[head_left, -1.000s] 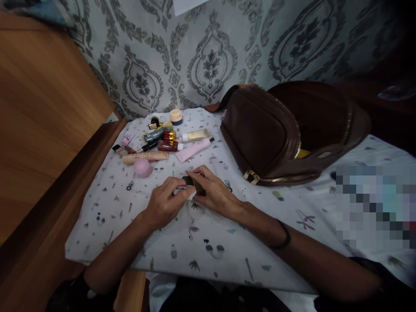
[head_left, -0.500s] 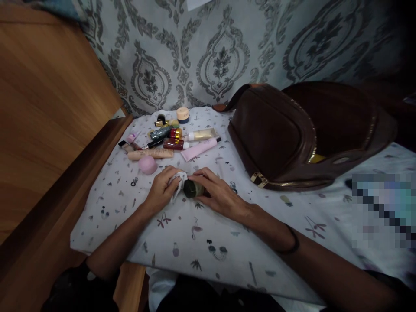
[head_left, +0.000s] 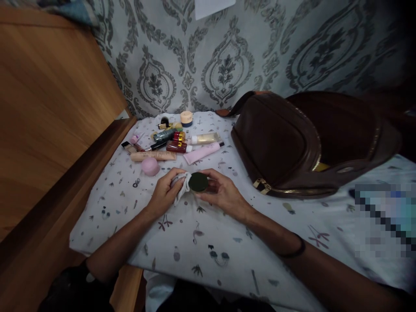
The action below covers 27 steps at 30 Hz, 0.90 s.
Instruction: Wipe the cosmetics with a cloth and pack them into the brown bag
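My left hand (head_left: pixel 164 193) pinches a crumpled white cloth (head_left: pixel 182 184), which touches the side of a small jar. That jar (head_left: pixel 198 182), with a dark green round face turned up toward me, is gripped from the right by the fingers of my right hand (head_left: pixel 224 193). Both hands are just above the patterned white sheet. Beyond them lie a pink round item (head_left: pixel 150 166), a pink tube (head_left: pixel 203 153), a beige tube (head_left: pixel 154 156) and a bottle of dark red liquid (head_left: pixel 177 146).
A large brown bag (head_left: pixel 276 138) stands open at the right. More cosmetics lie at the back, among them a peach and navy jar (head_left: pixel 186 118). A wooden panel (head_left: pixel 55 99) rises at the left, and a patterned curtain (head_left: pixel 224 65) hangs behind. The far right is pixelated.
The jar has been tilted so that its round dark face shows more fully. The view has shifted slightly, moving the scene a little right and down.
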Each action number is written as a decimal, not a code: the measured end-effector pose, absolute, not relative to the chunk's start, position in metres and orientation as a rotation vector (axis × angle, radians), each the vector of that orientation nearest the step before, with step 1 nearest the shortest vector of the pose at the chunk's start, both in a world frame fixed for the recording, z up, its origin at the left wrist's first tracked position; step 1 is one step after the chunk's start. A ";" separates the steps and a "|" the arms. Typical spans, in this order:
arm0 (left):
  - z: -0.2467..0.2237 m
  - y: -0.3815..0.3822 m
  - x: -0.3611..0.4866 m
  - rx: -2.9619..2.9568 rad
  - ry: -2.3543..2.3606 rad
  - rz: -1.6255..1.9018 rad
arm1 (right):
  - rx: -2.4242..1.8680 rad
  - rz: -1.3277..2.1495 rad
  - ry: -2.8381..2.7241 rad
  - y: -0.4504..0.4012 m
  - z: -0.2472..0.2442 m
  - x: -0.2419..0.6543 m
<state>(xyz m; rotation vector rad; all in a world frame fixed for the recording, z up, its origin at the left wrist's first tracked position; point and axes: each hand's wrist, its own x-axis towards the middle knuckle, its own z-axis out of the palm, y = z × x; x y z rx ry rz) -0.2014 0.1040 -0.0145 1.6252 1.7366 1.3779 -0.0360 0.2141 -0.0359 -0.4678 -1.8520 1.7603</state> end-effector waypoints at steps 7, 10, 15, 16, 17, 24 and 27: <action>-0.018 0.103 -0.202 1.717 1.738 1.457 | -0.468 1.675 -1.934 0.215 -0.035 -0.036; -0.019 0.102 -0.202 1.751 1.746 1.440 | -0.387 1.747 -1.913 0.215 -0.039 -0.037; -0.017 0.101 -0.203 1.650 1.849 1.477 | -0.390 1.944 -1.823 0.215 -0.042 -0.037; -0.017 0.101 -0.203 1.648 1.853 1.482 | -0.395 1.987 -1.799 0.215 -0.041 -0.037; -0.016 0.102 -0.203 1.658 1.849 1.483 | -0.399 2.021 -1.782 0.215 -0.041 -0.036; -0.015 0.101 -0.202 1.878 1.796 1.455 | -0.473 2.023 -1.758 0.213 -0.035 -0.035; -0.016 0.099 -0.198 1.995 1.796 1.432 | -0.553 1.942 -1.776 0.214 -0.035 -0.036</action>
